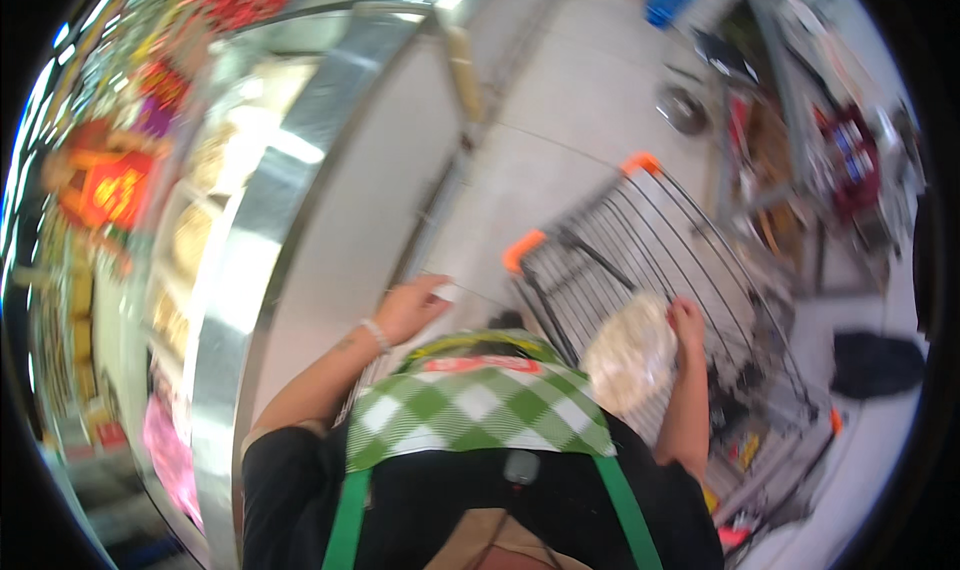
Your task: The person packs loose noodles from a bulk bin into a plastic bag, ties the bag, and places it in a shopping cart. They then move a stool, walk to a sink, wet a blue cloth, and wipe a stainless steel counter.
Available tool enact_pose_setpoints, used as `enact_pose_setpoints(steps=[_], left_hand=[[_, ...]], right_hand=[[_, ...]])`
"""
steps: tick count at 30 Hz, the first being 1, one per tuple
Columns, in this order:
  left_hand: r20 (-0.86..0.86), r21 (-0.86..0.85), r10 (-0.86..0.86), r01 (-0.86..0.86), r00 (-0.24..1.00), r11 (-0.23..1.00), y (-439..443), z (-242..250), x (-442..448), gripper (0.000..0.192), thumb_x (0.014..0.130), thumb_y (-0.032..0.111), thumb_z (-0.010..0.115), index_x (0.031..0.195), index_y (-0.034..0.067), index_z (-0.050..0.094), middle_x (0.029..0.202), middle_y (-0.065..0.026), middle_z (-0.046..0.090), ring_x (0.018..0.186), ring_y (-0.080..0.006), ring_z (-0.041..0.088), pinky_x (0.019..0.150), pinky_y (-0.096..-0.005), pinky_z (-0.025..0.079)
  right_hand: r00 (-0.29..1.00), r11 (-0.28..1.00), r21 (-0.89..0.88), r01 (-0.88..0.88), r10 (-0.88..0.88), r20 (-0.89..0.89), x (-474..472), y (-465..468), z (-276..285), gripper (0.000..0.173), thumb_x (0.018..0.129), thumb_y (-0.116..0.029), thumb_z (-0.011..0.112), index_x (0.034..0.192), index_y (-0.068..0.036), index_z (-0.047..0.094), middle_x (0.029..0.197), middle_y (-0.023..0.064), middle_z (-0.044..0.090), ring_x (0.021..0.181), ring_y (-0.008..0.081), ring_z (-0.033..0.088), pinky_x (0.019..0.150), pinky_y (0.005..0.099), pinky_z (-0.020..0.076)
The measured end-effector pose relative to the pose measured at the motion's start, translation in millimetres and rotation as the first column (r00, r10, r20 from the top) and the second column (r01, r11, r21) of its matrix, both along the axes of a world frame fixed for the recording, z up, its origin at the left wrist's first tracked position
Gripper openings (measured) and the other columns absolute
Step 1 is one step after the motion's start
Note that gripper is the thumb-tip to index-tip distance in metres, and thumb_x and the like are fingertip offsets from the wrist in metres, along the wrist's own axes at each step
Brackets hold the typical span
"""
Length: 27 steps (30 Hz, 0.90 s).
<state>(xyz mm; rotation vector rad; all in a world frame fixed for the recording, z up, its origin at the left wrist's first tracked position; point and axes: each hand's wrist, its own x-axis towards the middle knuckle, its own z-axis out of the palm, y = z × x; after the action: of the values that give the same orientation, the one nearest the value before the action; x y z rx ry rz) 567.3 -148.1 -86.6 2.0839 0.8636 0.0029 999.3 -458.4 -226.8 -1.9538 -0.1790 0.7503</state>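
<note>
My right hand is closed on the edge of a clear plastic bag with pale contents, which I cannot make out. The bag hangs over the near side of a metal wire shopping cart with orange corner caps. My left hand, with a bracelet at the wrist, is in front of me beside the metal counter. Its fingers are curled around or against something small and white, too blurred to name. I wear a green and white checked apron.
Left runs a steel-edged display counter with pale food in trays. Beyond it stands a person in a red and orange vest. At right are a metal rack, a round lid-like object and a dark item on the floor.
</note>
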Motion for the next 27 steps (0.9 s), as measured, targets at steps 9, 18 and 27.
enact_pose_setpoints(steps=[9,18,27], left_hand=[[0.134,0.238,0.011,-0.042,0.991,0.970,7,31,-135,0.039,0.085,0.021,0.058,0.120,0.004,0.052,0.118,-0.0166,0.054,0.095,-0.0310,0.060,0.086,-0.0397,0.048],[0.182,0.344,0.312,-0.358,0.932,0.868,6,69,-303,0.039,0.086,0.022,0.056,0.120,0.004,0.052,0.120,-0.0163,0.054,0.103,-0.0347,0.056,0.090,-0.0402,0.045],[0.251,0.361,0.063,-0.154,0.966,0.920,-5,75,-335,0.031,0.086,0.021,0.054,0.112,0.006,0.057,0.105,-0.0169,0.059,0.099,-0.0331,0.057,0.085,-0.0417,0.046]], right_hand=[[0.698,0.737,-0.338,-0.585,0.670,0.254,-193,90,-46,0.037,0.092,-0.032,0.049,0.108,0.001,0.057,0.093,0.0115,0.060,0.088,0.0216,0.058,0.078,0.0321,0.0461],[0.431,0.567,-0.441,-0.695,0.821,0.375,-267,165,35,0.038,0.093,-0.035,0.041,0.096,0.001,0.051,0.079,0.0150,0.057,0.080,0.0291,0.059,0.074,0.0370,0.0448],[0.444,0.612,-0.638,-0.468,0.787,0.429,-313,218,51,0.038,0.081,-0.019,0.059,0.110,0.004,0.047,0.105,0.0242,0.054,0.096,0.0403,0.054,0.085,0.0433,0.0418]])
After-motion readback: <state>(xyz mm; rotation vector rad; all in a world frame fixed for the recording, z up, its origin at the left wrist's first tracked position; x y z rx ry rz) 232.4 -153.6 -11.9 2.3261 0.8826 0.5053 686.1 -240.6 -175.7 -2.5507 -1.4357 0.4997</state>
